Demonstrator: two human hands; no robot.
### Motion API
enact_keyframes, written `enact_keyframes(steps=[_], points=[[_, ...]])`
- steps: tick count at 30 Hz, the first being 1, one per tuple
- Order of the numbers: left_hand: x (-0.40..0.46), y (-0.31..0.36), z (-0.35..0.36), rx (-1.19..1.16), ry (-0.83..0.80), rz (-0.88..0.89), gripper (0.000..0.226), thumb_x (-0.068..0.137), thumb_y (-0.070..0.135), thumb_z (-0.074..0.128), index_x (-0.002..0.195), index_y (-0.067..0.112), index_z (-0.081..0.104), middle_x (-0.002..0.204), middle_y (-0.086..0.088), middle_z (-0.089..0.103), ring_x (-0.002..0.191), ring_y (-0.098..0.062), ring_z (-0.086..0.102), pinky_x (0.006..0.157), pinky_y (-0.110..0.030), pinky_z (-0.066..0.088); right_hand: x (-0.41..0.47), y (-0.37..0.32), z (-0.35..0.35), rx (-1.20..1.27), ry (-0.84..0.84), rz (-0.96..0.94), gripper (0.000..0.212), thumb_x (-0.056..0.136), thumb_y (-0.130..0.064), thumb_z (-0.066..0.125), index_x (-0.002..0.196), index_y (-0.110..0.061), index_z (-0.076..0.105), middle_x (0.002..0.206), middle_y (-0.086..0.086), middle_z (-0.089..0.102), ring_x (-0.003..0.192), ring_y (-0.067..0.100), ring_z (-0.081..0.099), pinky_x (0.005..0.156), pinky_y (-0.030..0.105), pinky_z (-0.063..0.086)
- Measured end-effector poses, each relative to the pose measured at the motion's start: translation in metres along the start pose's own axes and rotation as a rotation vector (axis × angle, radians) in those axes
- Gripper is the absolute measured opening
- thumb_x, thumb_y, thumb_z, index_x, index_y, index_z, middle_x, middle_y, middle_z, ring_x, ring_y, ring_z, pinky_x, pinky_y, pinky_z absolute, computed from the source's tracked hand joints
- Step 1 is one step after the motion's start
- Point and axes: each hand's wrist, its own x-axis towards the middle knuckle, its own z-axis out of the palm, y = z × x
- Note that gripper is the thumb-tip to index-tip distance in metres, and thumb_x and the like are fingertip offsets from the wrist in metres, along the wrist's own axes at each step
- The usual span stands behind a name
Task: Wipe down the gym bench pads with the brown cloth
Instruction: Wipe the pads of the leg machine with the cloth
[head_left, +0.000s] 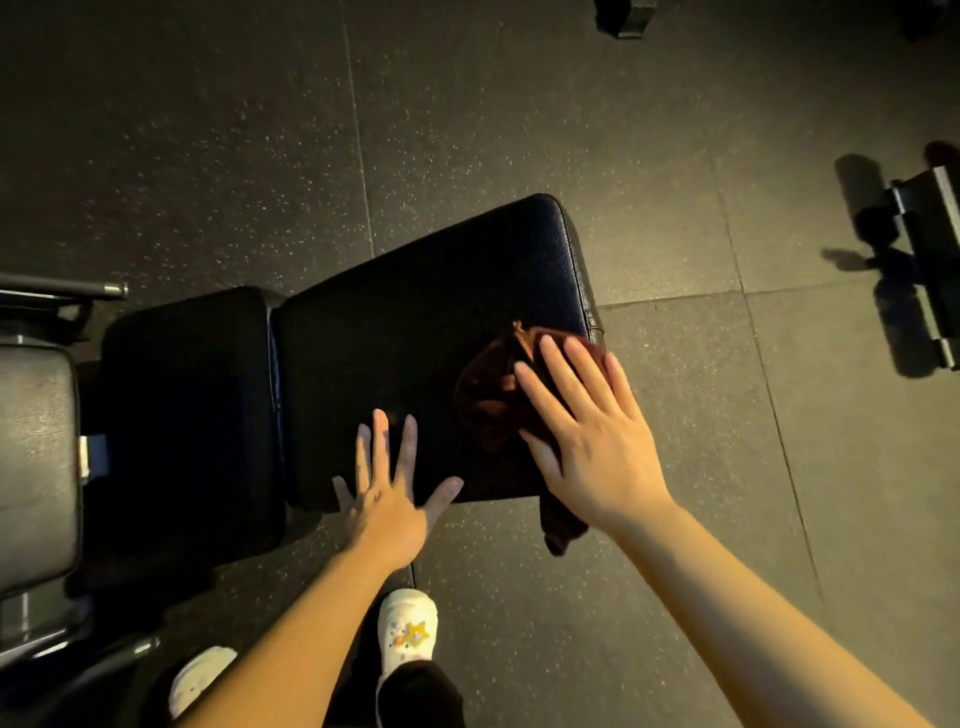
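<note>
The right hand presses the cloth flat-fingered onto the long pad. The left hand rests spread wide on the pad's near edge, holding nothing.

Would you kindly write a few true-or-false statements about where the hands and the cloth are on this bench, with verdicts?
1. The right hand presses flat on the brown cloth. True.
2. The left hand holds the cloth. False: it rests flat on the long pad, with no cloth under it.
3. The cloth lies on the smaller pad. False: it is on the long pad, near its right end.
4. Part of the cloth hangs over the pad's near edge. True.
5. The person wears white shoes. True.
</note>
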Motion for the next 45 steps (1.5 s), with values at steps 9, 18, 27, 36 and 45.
enact_keyframes(steps=[9, 18, 27, 36, 45], points=[[-0.009, 0.005, -0.022, -0.279, 0.191, 0.058, 0.085, 0.087, 0.083, 0.008, 0.157, 0.036, 0.008, 0.167, 0.006, -0.006, 0.154, -0.018, -0.004, 0.123, -0.055, 0.008, 0.023, -0.011, 0.000, -0.102, -0.074, 0.058, 0.060, 0.098, -0.044, 0.035, 0.152, -0.019, 0.038, 0.160, 0.012, 0.029, 0.150, 0.031, 0.020, 0.121, 0.053, 0.009], [-0.003, 0.026, -0.084, -0.546, 0.312, 0.022, 0.047, 0.103, 0.041, 0.029, 0.145, 0.026, 0.046, 0.151, -0.001, 0.040, 0.136, -0.018, 0.042, 0.097, -0.022, 0.031, 0.163, -0.015, -0.002, -0.159, -0.215, -0.038, 0.065, 0.102, -0.049, 0.033, 0.159, -0.023, 0.016, 0.166, 0.010, 0.004, 0.153, 0.028, -0.004, 0.117, 0.046, -0.019], [0.010, 0.010, -0.127, -0.596, 0.327, -0.053, 0.041, 0.104, 0.037, 0.044, 0.144, 0.028, 0.046, 0.148, 0.004, 0.045, 0.129, -0.010, 0.048, 0.093, -0.023, 0.036, 0.187, -0.029, 0.006, -0.132, -0.224, -0.073, 0.061, 0.103, -0.041, 0.035, 0.158, -0.019, 0.020, 0.165, 0.012, 0.014, 0.153, 0.029, 0.006, 0.120, 0.043, -0.012], [0.012, 0.015, -0.112, -0.829, 0.095, -0.277, 0.043, 0.104, 0.037, 0.047, 0.145, 0.024, 0.045, 0.144, 0.001, 0.051, 0.123, -0.011, 0.050, 0.096, -0.026, 0.038, 0.077, -0.080, 0.025, 0.245, -0.164, -0.059, 0.046, 0.097, -0.031, 0.035, 0.128, -0.014, 0.064, 0.140, 0.006, 0.058, 0.137, 0.022, 0.046, 0.122, 0.036, 0.014], [-0.031, 0.071, -0.152, -1.487, -0.136, -0.318, 0.063, 0.083, 0.043, 0.064, 0.141, 0.021, 0.052, 0.133, -0.010, 0.061, 0.124, -0.029, 0.058, 0.108, -0.052, 0.043, 0.060, -0.081, -0.058, 0.924, -0.030, 0.337, 0.032, 0.104, -0.028, 0.048, 0.135, -0.024, 0.055, 0.128, -0.010, 0.061, 0.118, 0.000, 0.055, 0.097, 0.015, 0.044]])
